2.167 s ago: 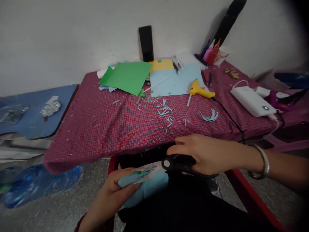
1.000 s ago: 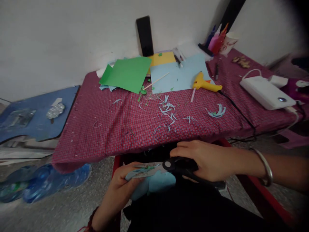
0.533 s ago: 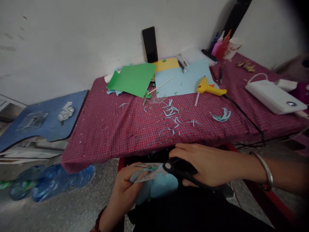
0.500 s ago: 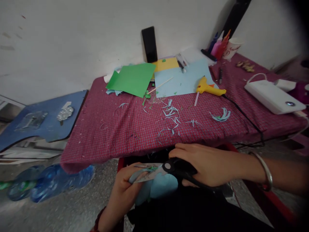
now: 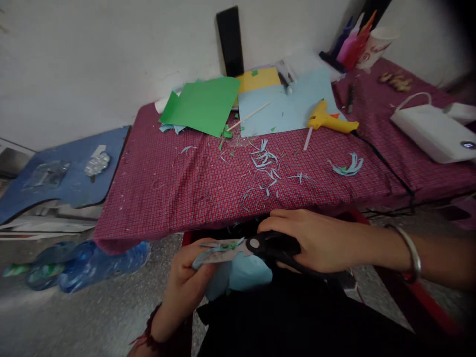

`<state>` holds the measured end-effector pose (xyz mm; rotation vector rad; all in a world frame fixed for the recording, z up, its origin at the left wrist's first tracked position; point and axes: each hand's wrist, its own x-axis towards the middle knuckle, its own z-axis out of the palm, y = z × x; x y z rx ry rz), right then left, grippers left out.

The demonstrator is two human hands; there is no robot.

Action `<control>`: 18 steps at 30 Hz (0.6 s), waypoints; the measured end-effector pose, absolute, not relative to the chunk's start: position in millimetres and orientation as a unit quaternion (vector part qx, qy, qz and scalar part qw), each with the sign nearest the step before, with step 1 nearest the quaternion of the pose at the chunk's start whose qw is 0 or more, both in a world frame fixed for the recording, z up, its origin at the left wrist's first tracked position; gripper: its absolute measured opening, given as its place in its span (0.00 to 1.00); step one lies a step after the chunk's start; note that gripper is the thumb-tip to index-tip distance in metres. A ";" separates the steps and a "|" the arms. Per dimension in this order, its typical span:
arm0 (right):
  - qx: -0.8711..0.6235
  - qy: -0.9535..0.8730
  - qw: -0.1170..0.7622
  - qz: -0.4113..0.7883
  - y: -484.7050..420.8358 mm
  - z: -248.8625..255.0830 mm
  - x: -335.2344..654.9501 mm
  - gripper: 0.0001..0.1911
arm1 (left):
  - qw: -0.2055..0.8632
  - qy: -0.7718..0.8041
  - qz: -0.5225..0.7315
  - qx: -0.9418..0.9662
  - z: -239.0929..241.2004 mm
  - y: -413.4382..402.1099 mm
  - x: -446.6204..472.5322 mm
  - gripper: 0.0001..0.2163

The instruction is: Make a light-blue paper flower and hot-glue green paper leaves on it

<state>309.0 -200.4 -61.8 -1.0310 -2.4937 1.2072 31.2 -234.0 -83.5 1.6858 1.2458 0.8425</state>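
My right hand is closed around the black handles of a pair of scissors, whose blades point left toward my other hand. Pinched in my left hand is a piece of light blue paper that hangs below the blades. The paper's upper edge lies at the blades, with a little green showing between them. Both hands are low, just in front of the table's near edge and over a dark-clothed lap. The left fingertips are partly hidden behind the paper and blades.
The table with a red checked cloth holds thin paper strips, a green sheet, a light blue sheet, a yellow glue gun and a white power bank. A phone leans on the wall. Plastic bottles lie on the floor.
The view has tilted down, so the table sits higher in the picture. My left hand and the paper have shifted slightly left relative to the scissors, whose blades look slightly closer together.
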 end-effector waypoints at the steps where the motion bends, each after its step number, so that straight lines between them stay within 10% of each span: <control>1: -0.346 -0.842 0.087 0.404 -200.2 -58.9 309.0 0.17 | 0.431 0.490 0.342 0.677 -82.5 -233.8 32.6 0.07; 18: -0.340 -0.832 0.114 0.424 -201.2 -66.3 302.3 0.16 | 0.394 0.490 0.355 0.692 -81.6 -236.9 32.0 0.09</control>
